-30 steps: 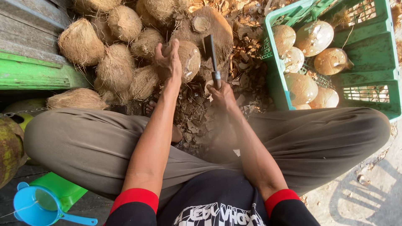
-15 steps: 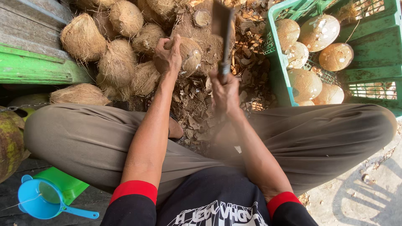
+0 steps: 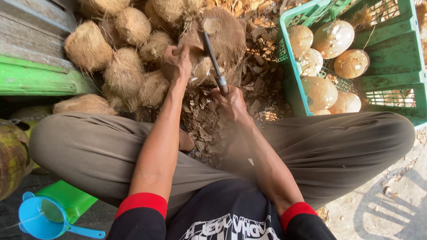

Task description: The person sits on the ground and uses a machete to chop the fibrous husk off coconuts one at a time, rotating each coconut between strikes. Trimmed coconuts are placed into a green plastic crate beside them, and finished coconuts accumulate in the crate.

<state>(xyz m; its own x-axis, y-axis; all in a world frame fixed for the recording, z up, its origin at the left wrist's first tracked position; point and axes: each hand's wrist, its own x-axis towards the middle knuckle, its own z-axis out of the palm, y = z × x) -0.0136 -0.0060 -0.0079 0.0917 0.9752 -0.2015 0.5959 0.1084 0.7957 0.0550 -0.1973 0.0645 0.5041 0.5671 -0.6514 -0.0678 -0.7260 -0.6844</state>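
Pile of husked coconuts (image 3: 133,49): brown, fibrous, heaped far left of centre on the ground, against a green plank (image 3: 40,80).
Green crate (image 3: 391,80): far right, slatted plastic, holding several pale peeled coconuts (image 3: 320,91) with patches of white showing.
Legs (image 3: 89,151): crossed in grey-brown trousers, spread from left to right across the near middle.
Husk scraps (image 3: 209,124): dry brown chips littering the ground between the knees and the pile.
Green coconut (image 3: 11,155): unhusked, at the left edge.
Blue funnel (image 3: 42,218): near left corner, resting on a green plastic piece (image 3: 66,198).
Worked coconut (image 3: 200,66): sits at the near edge of the pile, under the left hand and just below the blade.
Left hand (image 3: 178,62): fingers curled over the top of the worked coconut, pressing it in place.
Right hand (image 3: 229,100): fingers wrapped tight around the handle of the cleaver.
Cleaver (image 3: 210,49): dark narrow blade angled up and far-left from the right hand, its tip by the big husk behind the worked coconut; whether the edge touches the coconut cannot be told.
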